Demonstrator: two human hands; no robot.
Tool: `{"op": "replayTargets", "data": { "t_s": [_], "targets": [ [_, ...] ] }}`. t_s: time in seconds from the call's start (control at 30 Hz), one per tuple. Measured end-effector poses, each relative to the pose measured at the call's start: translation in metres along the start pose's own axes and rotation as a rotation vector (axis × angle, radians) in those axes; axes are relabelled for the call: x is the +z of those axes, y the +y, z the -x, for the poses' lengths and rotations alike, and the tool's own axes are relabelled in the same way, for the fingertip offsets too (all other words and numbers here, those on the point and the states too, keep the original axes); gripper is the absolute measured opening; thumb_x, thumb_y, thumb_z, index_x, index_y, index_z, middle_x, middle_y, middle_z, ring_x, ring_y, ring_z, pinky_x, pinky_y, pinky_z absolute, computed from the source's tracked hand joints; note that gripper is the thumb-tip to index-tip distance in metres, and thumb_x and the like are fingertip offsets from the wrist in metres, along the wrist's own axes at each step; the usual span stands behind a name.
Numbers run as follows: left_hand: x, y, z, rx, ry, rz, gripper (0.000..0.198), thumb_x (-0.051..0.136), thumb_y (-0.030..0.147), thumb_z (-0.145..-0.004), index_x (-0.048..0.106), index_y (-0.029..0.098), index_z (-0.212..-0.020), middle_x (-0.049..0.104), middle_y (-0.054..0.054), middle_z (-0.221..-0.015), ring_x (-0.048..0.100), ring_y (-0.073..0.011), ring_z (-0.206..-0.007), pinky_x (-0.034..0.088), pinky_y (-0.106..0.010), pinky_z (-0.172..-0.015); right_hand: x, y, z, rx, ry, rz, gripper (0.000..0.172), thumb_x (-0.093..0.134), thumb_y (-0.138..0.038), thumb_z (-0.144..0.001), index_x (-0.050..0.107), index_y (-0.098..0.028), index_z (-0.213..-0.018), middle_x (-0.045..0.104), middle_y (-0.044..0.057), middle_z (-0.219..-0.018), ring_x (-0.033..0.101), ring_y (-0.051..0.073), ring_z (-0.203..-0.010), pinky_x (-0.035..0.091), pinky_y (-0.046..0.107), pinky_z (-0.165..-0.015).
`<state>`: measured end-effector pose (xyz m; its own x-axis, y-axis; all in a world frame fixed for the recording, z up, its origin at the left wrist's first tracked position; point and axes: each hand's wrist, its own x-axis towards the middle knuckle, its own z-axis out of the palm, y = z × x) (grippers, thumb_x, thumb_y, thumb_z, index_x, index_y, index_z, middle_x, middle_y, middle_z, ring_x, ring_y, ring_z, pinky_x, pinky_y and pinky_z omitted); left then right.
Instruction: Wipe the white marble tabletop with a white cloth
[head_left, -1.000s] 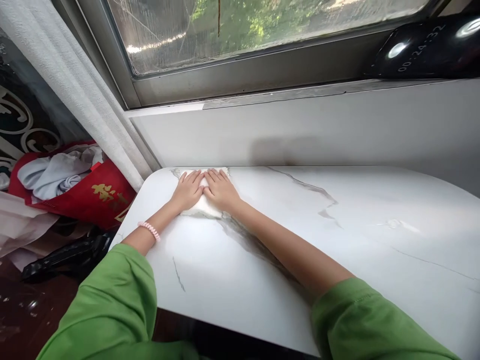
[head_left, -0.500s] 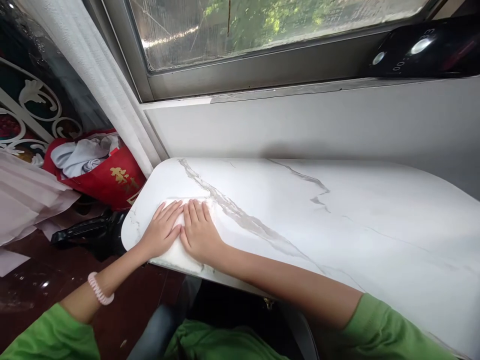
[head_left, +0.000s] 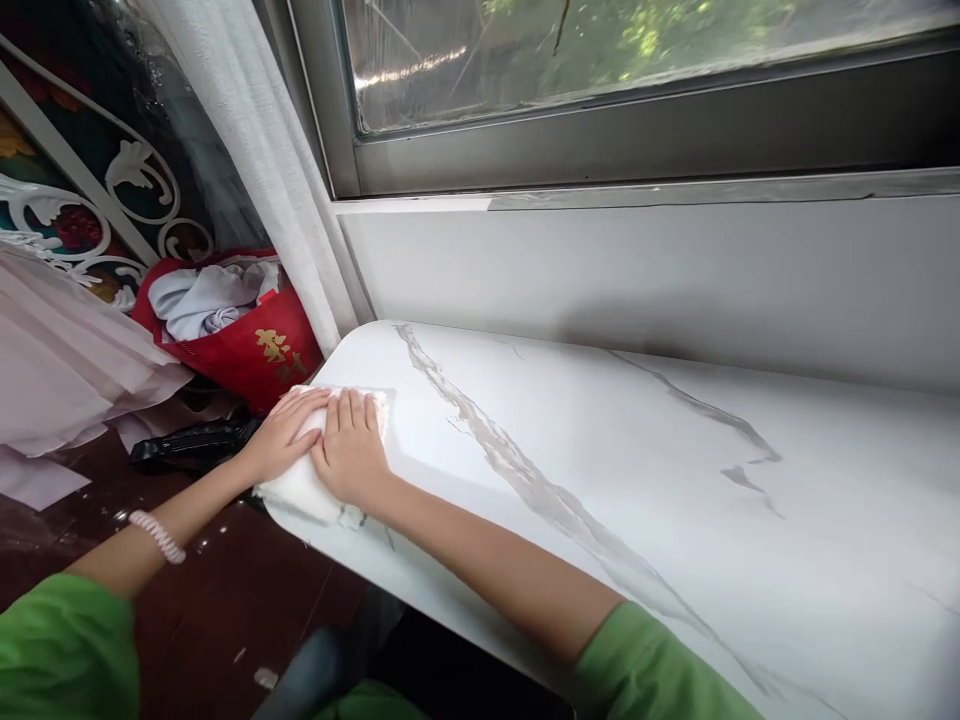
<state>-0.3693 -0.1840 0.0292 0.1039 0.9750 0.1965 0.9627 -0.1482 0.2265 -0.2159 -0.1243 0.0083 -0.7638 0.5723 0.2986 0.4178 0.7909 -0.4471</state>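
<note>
A folded white cloth (head_left: 300,487) lies at the near left corner of a white marble-patterned table (head_left: 615,470), partly over the edge. My left hand (head_left: 281,438) and my right hand (head_left: 349,455) rest side by side on top of it, fingers stretched out flat and pressing down. A pink coiled band circles my left wrist (head_left: 156,535). Both sleeves are green.
A white curtain (head_left: 259,150) hangs left of the window (head_left: 600,60) behind the table. On the dark floor to the left are a red bag with grey clothes (head_left: 232,335), a black plastic bag (head_left: 184,445) and pale pink fabric (head_left: 67,370).
Both hands slid the cloth from the far left part of the table toward the near left corner, then to its edge. The view shifted left.
</note>
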Motion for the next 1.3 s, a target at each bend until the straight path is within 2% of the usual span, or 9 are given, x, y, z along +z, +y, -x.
{"op": "replayTargets", "data": {
  "t_s": [0.13,0.27,0.4,0.5,0.6,0.73,0.87,1.1,1.3],
  "targets": [
    [0.01,-0.018,-0.052,0.032,0.013,0.002,0.044,0.035,0.034,-0.092,0.046,0.017,-0.131,0.051,-0.009,-0.137,0.041,-0.0203,-0.131,0.019,-0.043,-0.115,0.002,0.032,-0.033,0.052,0.025,0.071,0.062,0.036,-0.03,-0.092,0.033,0.01,-0.14,0.034,0.028,-0.146,0.024,0.036,-0.139,0.011,0.051,-0.114],
    [0.03,-0.033,-0.129,0.08,0.005,0.013,0.042,0.038,0.03,-0.089,0.047,0.018,-0.129,0.051,-0.008,-0.137,0.042,-0.0192,-0.13,0.02,-0.04,-0.115,-0.005,0.089,-0.073,0.136,0.033,0.142,0.061,0.034,-0.029,-0.091,0.034,0.008,-0.14,0.035,0.026,-0.147,0.026,0.033,-0.138,0.013,0.048,-0.113],
    [0.048,-0.047,-0.201,0.17,-0.014,0.002,0.041,0.041,0.026,-0.088,0.049,0.018,-0.127,0.053,-0.008,-0.135,0.044,-0.0196,-0.127,0.023,-0.038,-0.113,-0.012,0.139,-0.108,0.235,0.112,0.211,0.06,0.032,-0.026,-0.09,0.035,0.008,-0.139,0.038,0.025,-0.145,0.029,0.033,-0.137,0.015,0.049,-0.112],
    [0.054,-0.056,-0.232,0.201,-0.024,0.0,0.041,0.042,0.027,-0.088,0.049,0.017,-0.127,0.054,-0.009,-0.134,0.046,-0.02,-0.126,0.025,-0.038,-0.112,-0.015,0.157,-0.122,0.259,0.157,0.244,0.059,0.032,-0.025,-0.089,0.038,0.007,-0.138,0.041,0.025,-0.143,0.032,0.033,-0.135,0.016,0.048,-0.112],
    [0.056,-0.061,-0.242,0.219,-0.042,0.003,0.041,0.041,0.028,-0.089,0.049,0.017,-0.128,0.053,-0.009,-0.135,0.046,-0.0197,-0.126,0.026,-0.038,-0.112,-0.015,0.161,-0.128,0.279,0.174,0.251,0.058,0.032,-0.025,-0.089,0.04,0.007,-0.137,0.043,0.025,-0.141,0.033,0.032,-0.134,0.015,0.047,-0.112],
    [0.057,-0.06,-0.234,0.171,-0.039,-0.032,0.042,0.036,0.031,-0.092,0.045,0.02,-0.132,0.048,-0.007,-0.14,0.039,-0.0197,-0.132,0.02,-0.042,-0.115,-0.016,0.157,-0.125,0.27,0.184,0.243,0.058,0.034,-0.026,-0.09,0.039,0.006,-0.138,0.041,0.024,-0.143,0.03,0.031,-0.136,0.014,0.046,-0.113],
    [0.051,-0.053,-0.203,0.119,-0.03,-0.038,0.043,0.034,0.031,-0.094,0.045,0.019,-0.133,0.046,-0.008,-0.142,0.038,-0.0196,-0.134,0.017,-0.045,-0.115,-0.014,0.137,-0.109,0.247,0.139,0.209,0.057,0.034,-0.027,-0.091,0.038,0.004,-0.139,0.038,0.023,-0.146,0.029,0.03,-0.137,0.014,0.047,-0.113],
    [0.026,-0.038,-0.104,0.099,-0.008,0.028,0.045,0.035,0.036,-0.093,0.045,0.018,-0.134,0.046,-0.009,-0.143,0.036,-0.0191,-0.135,0.017,-0.044,-0.116,0.0,0.062,-0.055,0.18,0.139,0.162,0.059,0.033,-0.029,-0.092,0.036,0.005,-0.14,0.036,0.026,-0.146,0.027,0.034,-0.138,0.015,0.05,-0.113],
    [0.009,0.002,-0.013,-0.009,-0.017,-0.011,0.046,0.035,0.035,-0.092,0.044,0.02,-0.135,0.046,-0.007,-0.143,0.036,-0.0211,-0.136,0.019,-0.046,-0.116,0.0,0.004,0.006,0.077,0.095,0.096,0.059,0.036,-0.027,-0.092,0.036,0.007,-0.139,0.035,0.027,-0.146,0.027,0.036,-0.138,0.017,0.054,-0.112]
  ]
}}
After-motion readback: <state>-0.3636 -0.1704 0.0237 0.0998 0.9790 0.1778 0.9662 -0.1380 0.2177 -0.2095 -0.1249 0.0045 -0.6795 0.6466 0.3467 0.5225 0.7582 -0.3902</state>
